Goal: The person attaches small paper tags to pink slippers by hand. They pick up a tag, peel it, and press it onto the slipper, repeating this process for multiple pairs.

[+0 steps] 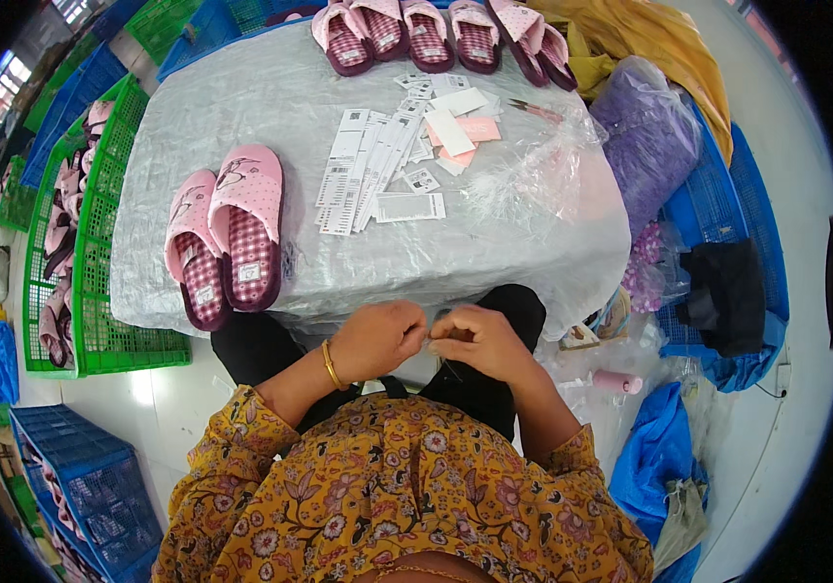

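My left hand (379,337), with a gold bangle at its wrist, is closed in a pinch over my lap. Close beside it, my right hand (482,340) pinches too. Between the fingertips there may be something thin, too small to make out. A pair of pink slippers (253,175) with checked insoles lies on the plastic-covered table (339,277), left of my hands at the near edge. Farther in lie several white printed label strips (343,160), and pink and white cards (453,134). To their right is a crumpled transparent plastic bag (543,185).
More pink slippers (428,44) line the far edge, near small scissors (536,110). Green crates (105,243) of slippers and a blue crate (96,486) stand at left. A purple-filled bag (645,136), blue baskets (708,214) and a pink roll (618,382) are at right.
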Tool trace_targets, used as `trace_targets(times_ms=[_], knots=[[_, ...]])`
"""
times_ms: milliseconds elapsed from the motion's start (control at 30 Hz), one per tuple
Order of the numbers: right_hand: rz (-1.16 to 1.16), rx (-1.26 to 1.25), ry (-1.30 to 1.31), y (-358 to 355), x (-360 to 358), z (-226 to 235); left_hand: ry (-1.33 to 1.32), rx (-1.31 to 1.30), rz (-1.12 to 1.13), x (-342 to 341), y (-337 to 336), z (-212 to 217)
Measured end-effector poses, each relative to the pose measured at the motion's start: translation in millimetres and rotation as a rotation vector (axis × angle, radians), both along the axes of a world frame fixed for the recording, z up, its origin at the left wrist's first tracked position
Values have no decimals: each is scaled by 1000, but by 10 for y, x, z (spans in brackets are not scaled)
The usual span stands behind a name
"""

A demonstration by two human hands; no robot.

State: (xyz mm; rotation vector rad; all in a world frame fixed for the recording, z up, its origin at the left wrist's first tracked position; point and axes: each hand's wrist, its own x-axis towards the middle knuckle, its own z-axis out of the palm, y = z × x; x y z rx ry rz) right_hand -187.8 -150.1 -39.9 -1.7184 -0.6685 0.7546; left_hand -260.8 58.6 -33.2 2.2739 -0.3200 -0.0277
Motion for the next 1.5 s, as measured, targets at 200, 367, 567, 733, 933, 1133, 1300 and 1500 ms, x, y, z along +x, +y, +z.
trace_targets(times_ms=[200, 367, 567, 733, 933, 1133, 1300, 1500], knots=[[-17, 2, 36, 209, 108, 252, -143, 15, 58, 94, 57, 153], [-124, 40, 4, 324, 157, 176, -28, -88, 236, 303, 267, 303], [-189, 223, -191, 403, 203, 103, -330, 388, 736, 1280, 1097, -32], [-242, 159, -168, 333, 183, 97, 36, 510, 860, 1635, 1188, -2], [-290, 176, -189, 288, 150, 35, 43, 230, 904, 1658, 1324, -24], [-260, 187, -161, 319, 119, 106, 65, -155, 875, 1456, 1350, 179], [-261, 233, -141, 411, 77, 166, -119, 10, 804, 1326, 1389, 188], [-405, 289, -718, 589, 150, 579, 81, -278, 507, 860, 889, 548]])
